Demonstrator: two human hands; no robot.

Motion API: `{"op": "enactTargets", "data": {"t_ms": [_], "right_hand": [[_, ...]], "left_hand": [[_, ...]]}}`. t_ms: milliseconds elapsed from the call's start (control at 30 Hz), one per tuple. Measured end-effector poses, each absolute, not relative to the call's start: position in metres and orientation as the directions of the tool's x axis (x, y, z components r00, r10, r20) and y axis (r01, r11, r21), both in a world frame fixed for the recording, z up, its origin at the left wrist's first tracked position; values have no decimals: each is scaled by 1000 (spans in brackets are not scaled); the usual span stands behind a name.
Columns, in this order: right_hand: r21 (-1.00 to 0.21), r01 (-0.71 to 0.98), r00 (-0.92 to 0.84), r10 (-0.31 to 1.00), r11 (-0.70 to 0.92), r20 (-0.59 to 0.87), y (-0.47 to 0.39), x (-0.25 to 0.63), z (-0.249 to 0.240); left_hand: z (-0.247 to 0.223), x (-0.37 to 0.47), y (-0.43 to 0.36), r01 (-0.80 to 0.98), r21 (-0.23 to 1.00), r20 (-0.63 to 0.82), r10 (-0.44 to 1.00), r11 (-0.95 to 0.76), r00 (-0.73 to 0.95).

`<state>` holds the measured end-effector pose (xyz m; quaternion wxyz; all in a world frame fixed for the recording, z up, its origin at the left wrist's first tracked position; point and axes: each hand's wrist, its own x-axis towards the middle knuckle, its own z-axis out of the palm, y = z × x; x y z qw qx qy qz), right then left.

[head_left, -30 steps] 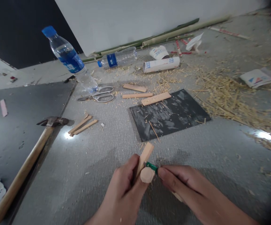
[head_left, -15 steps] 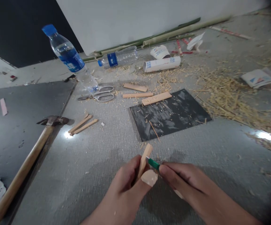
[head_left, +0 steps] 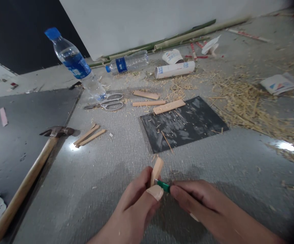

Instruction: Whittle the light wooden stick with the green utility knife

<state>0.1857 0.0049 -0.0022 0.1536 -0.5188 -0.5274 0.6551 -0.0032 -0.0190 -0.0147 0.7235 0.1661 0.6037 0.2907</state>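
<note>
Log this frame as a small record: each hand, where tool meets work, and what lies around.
left hand: holds pale flat wooden strip, end protruding
right hand: holds small green-handled metal-tipped tool
contact: metal tip at the strip beside the left thumb; cut depth unclear
beyond hands: black rectangular sheet, pale wooden slat overlapping its far edge
left side: claw hammer with wooden handle
farther off: grey-handled metal scissors
right side: loose yellowish shavings

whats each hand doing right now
Left hand: closed, holding a wooden strip.
Right hand: closed, holding a green-handled tool, its tip at the strip.
</note>
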Motion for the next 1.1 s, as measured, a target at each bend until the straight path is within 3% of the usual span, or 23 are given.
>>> {"op": "enactTargets", "data": {"t_ms": [133,267,400,533,733,867,933,1100], "right_hand": [[-832,341,-429,715,-438,-552,6,188,-1],[-837,320,-436,716,-444,-546,6,189,-1],[-843,330,-417,736,-424,-533,4,187,-5],[-835,355,-357,764,-420,-536,2,186,-7],[-867,373,-355,812,-331,-463,3,185,-4],[-846,400,-322,810,-352,-489,2,187,-1],[-856,374,-376,786,-356,-491,3,189,0],[-897,233,-545,714,-375,-440,11,189,5]], "left_hand": [[-10,-5,-23,-28,751,-660,751,660,-10],[-3,-6,-15,132,873,-487,857,469,168],[-10,-6,-10,185,919,-384,895,347,229],[-12,-6,-9,238,907,-403,879,347,254],[-7,-2,-10,173,901,-428,879,397,210],[-2,-2,-12,62,827,-562,818,559,122],[1,-2,-10,11,791,-601,774,611,199],[2,-4,-1,-175,745,-535,732,644,421]]}}
